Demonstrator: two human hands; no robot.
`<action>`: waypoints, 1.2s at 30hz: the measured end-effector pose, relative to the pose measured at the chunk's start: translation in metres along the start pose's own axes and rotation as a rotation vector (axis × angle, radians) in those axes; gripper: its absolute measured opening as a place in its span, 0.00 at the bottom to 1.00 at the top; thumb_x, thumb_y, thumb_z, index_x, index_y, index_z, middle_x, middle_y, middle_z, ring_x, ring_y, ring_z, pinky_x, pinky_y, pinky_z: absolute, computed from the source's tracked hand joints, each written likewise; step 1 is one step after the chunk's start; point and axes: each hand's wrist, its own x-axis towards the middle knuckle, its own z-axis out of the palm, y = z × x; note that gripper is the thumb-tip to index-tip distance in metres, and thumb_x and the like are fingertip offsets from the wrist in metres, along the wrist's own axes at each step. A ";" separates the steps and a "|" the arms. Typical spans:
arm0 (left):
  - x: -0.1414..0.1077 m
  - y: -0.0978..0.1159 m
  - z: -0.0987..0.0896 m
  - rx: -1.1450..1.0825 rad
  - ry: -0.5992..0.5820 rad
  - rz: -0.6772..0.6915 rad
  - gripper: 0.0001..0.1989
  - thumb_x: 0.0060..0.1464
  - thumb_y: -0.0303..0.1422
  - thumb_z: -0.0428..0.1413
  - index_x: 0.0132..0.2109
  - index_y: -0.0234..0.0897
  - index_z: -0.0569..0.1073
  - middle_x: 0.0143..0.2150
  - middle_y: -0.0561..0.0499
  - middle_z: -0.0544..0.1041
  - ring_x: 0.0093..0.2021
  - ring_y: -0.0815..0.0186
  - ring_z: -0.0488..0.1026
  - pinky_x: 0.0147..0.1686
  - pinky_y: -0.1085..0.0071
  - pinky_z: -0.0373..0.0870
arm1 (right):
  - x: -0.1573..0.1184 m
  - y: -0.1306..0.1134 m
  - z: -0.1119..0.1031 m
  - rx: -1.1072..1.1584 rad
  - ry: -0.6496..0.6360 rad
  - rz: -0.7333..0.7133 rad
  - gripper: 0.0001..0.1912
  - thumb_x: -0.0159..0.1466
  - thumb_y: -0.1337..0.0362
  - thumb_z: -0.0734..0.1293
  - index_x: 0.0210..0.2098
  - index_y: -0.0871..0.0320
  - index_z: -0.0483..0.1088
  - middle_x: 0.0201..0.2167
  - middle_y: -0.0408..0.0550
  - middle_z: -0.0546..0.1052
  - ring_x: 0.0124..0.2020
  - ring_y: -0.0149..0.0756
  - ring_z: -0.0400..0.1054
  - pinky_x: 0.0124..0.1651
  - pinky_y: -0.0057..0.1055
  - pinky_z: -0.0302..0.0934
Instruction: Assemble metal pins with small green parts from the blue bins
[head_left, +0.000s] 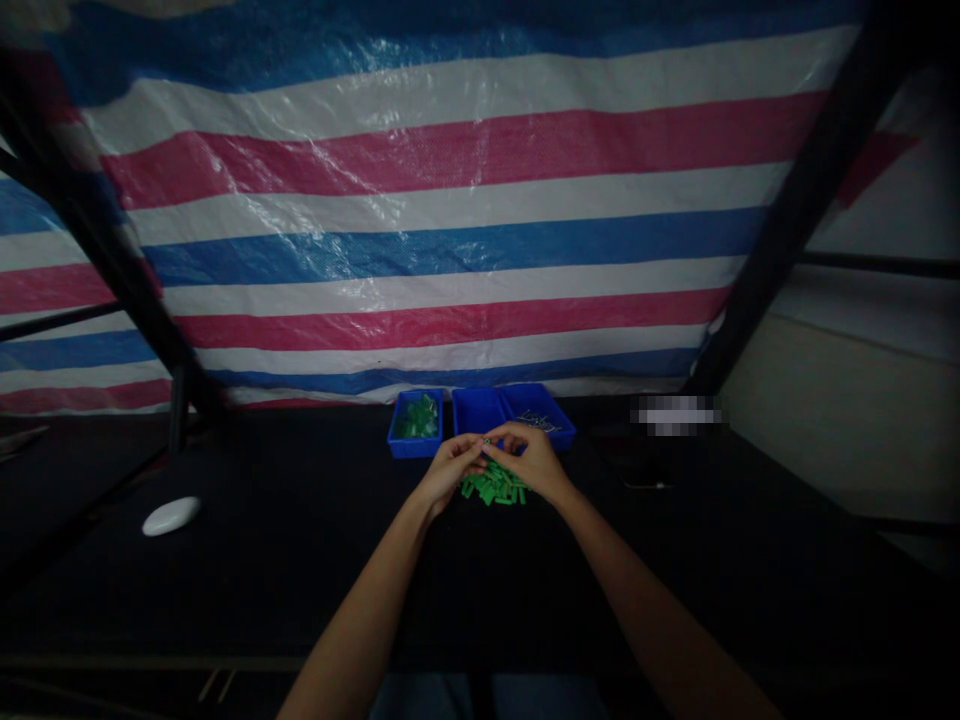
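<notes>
My left hand (452,468) and my right hand (534,460) meet over the dark table, fingertips pinched together. Between them is a small green piece (487,441) with a dark centre; it is too small to make out further. Both hands are closed on it. Just below lies a loose pile of small green rectangular pieces (495,487), partly covered by my fingers. Behind my left hand stands a blue tray (413,450) with green and clear bits in it. A wider blue divided tray (476,408) sits behind both hands, with thin metal pieces (536,421) in its right compartment.
A white computer mouse (172,516) rests on the black table (300,560) at the left. To the right lies a dark flat object (646,478), perhaps a phone, near a blurred white item (679,415). Striped sheeting (450,240) hangs behind, between dark frame posts (795,220).
</notes>
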 end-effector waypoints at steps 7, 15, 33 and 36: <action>0.001 0.001 0.000 0.014 0.056 0.028 0.18 0.40 0.40 0.59 0.34 0.30 0.71 0.25 0.54 0.68 0.23 0.77 0.63 0.25 0.80 0.61 | 0.000 0.003 0.000 -0.054 0.023 0.006 0.09 0.53 0.61 0.64 0.31 0.57 0.72 0.25 0.43 0.74 0.21 0.28 0.62 0.25 0.25 0.57; 0.002 0.001 -0.002 0.057 0.134 0.079 0.17 0.39 0.41 0.59 0.34 0.32 0.71 0.25 0.53 0.68 0.24 0.76 0.63 0.25 0.79 0.61 | -0.001 0.006 0.000 -0.227 0.065 -0.012 0.09 0.54 0.60 0.63 0.31 0.56 0.73 0.24 0.44 0.74 0.21 0.29 0.62 0.27 0.27 0.57; 0.000 0.004 0.001 0.159 0.112 0.113 0.17 0.41 0.41 0.58 0.34 0.31 0.73 0.28 0.50 0.71 0.24 0.75 0.63 0.24 0.78 0.59 | -0.001 0.009 0.003 -0.286 0.044 -0.024 0.09 0.54 0.62 0.63 0.31 0.55 0.73 0.23 0.44 0.72 0.24 0.31 0.63 0.27 0.26 0.56; 0.001 0.003 0.000 0.178 0.109 0.119 0.18 0.41 0.42 0.57 0.34 0.31 0.73 0.28 0.50 0.71 0.24 0.74 0.63 0.25 0.78 0.59 | -0.001 0.008 0.003 -0.297 0.049 -0.027 0.09 0.54 0.62 0.63 0.31 0.55 0.73 0.22 0.44 0.72 0.23 0.30 0.63 0.27 0.26 0.56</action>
